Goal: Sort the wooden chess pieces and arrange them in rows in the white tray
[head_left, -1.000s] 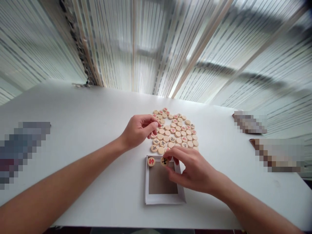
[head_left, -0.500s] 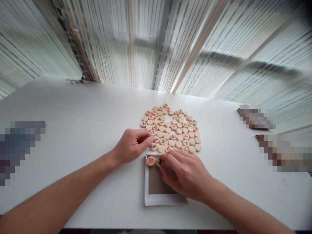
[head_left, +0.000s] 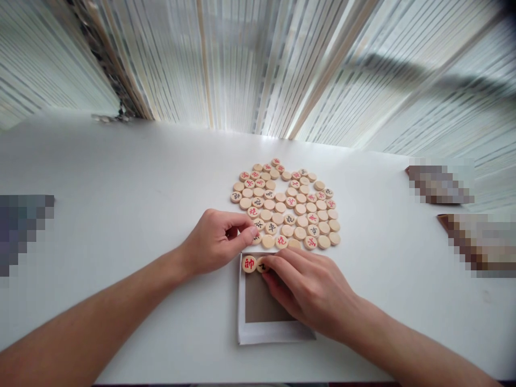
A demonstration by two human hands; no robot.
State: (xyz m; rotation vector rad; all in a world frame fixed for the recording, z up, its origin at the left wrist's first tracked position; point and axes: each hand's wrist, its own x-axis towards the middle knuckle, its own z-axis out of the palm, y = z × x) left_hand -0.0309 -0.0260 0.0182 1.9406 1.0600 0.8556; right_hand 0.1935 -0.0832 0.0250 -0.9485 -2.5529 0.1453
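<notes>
Wooden-looking, likely light and stiff, the black-marked disc (head_left: 262, 265) sits in the box (head_left: 266, 334) just beside the red-marked disc (head_left: 249, 264), my right hand (head_left: 307, 285) pinching its rim, the place to hold, while whether my narrowed left hand (head_left: 215, 239) grips anything I can't tell from afar.

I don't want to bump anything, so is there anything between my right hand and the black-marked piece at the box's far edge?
Nothing visible does: your right hand touches and partly covers the black-marked piece. The red-marked piece sits beside it on the left, not in between.
</notes>
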